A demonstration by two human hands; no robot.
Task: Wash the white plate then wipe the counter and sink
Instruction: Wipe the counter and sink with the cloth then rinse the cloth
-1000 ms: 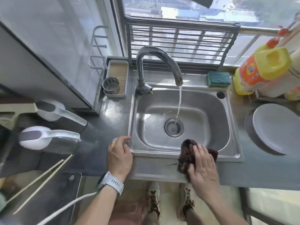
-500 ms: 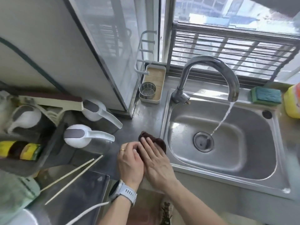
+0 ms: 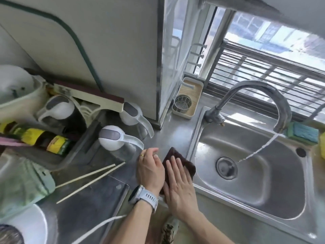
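The right hand lies flat with straight fingers on a dark brown cloth, pressing it onto the grey steel counter just beside the left rim of the stainless steel sink. The left hand, with a gold ring and a white wristwatch, rests on the counter close beside the right hand, its fingers loosely bent and holding nothing. The white plate of the task cannot be seen in this view. Water runs in a thin stream from the curved metal tap into the sink, near the round drain. A blue and yellow sponge lies on the far sink rim. Two pale wooden chopsticks lie on the counter left of the hands.
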